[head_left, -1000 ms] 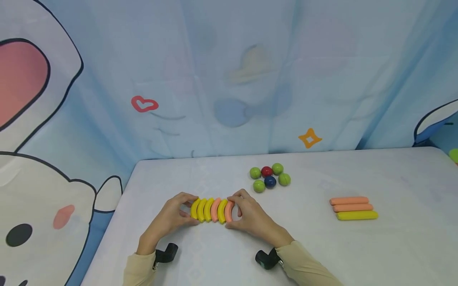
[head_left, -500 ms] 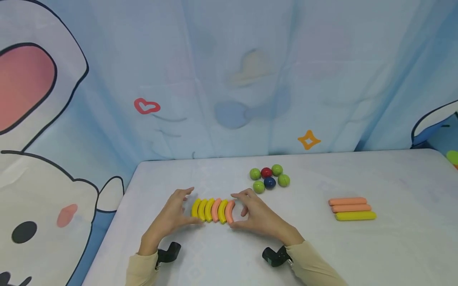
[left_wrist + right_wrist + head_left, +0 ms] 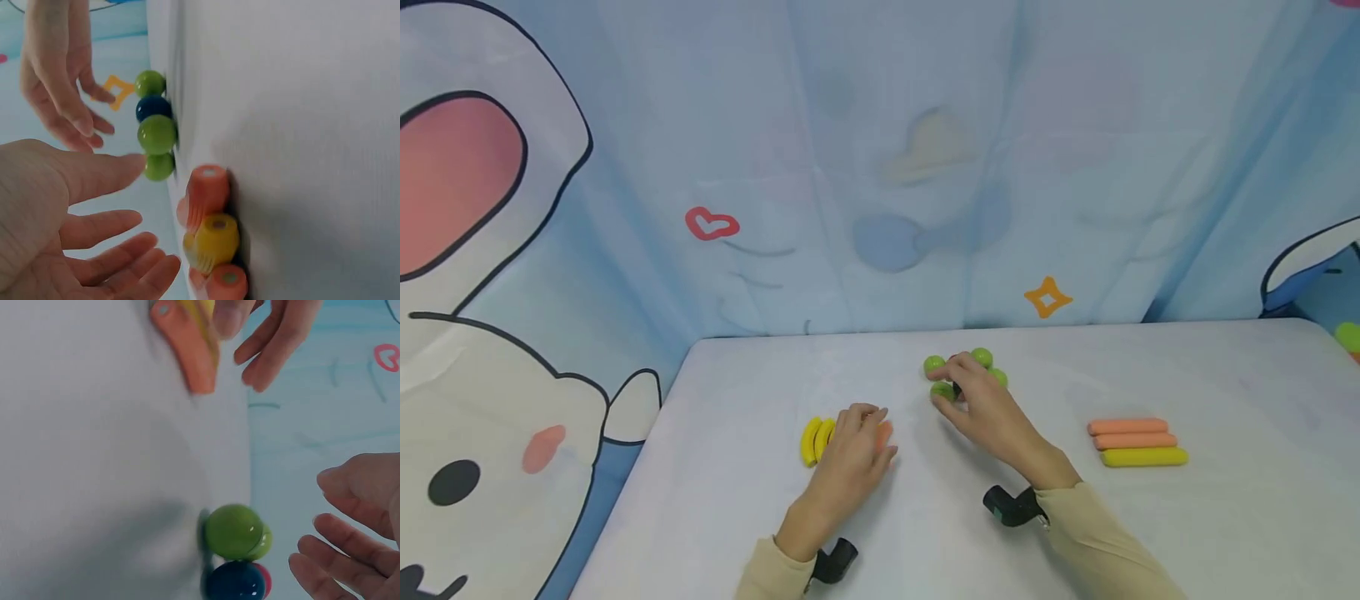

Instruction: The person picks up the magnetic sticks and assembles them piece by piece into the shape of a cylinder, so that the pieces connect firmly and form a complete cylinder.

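I count four green balls (image 3: 935, 364) showing, plus one blue ball (image 3: 153, 107) and one red ball (image 3: 264, 580). Three sticks lie together: two orange sticks (image 3: 1127, 427) and one yellow stick (image 3: 1144, 457). Of the curved pieces (image 3: 817, 439) I see two yellow and one orange edge; my hands hide any others.

A child's play corner or playroom: a cartoon-printed blue curtain (image 3: 880, 167) with a heart and star hangs behind a white tabletop (image 3: 1225, 517) strewn with coloured toy balls (image 3: 934, 364) and sticks (image 3: 1135, 442).

Green, red and blue balls (image 3: 981, 359); yellow and orange curved pieces (image 3: 817, 439).
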`<state>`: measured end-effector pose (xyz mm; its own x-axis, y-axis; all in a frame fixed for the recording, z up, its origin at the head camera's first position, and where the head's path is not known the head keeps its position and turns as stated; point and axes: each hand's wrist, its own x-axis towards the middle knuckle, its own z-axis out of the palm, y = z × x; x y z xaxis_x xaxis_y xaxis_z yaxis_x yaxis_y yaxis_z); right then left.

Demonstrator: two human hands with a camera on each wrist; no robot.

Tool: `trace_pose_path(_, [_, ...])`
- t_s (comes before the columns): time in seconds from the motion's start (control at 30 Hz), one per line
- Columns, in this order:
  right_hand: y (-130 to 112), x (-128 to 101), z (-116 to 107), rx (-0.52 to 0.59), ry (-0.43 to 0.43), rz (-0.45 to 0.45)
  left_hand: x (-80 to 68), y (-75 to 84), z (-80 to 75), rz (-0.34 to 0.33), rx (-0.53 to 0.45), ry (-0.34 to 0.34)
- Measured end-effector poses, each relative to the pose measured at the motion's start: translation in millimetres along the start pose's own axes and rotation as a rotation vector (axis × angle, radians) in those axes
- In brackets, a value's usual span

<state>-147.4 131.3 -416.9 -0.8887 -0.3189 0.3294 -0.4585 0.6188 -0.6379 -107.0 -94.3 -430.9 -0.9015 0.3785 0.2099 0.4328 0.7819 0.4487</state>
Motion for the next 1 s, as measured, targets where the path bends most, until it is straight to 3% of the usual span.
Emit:
trace_pose_path(0.13, [5.0, 1.0, 3.1, -0.124, 0.000, -0.015, -0.7, 5.5, 8.7, 0.007, 0.019, -0.029])
trace_pose_path(0.27, [10.3, 3.1, 7.8, -0.173, -0.011, -0.037, 0.6, 9.8, 10.1, 0.013, 0.047, -0.053])
trace_pose_path(0.53, [13.6, 8.4, 18.9, -0.116, -0.080, -0.071, 0.2, 9.5, 7.5, 0.051, 0.132, -0.011])
trace_pose_path(0.83, [16.5, -6.8, 20.0, -0.074, -0.170, -0.077, 1.5, 11.6, 9.5, -0.012, 0.046, -0.054])
trace_pose_path(1.0, [14.2, -17.9, 13.3, -0.066, -0.194, -0.046, 2.4, 16.9, 12.9, -0.005, 0.087, -0.067])
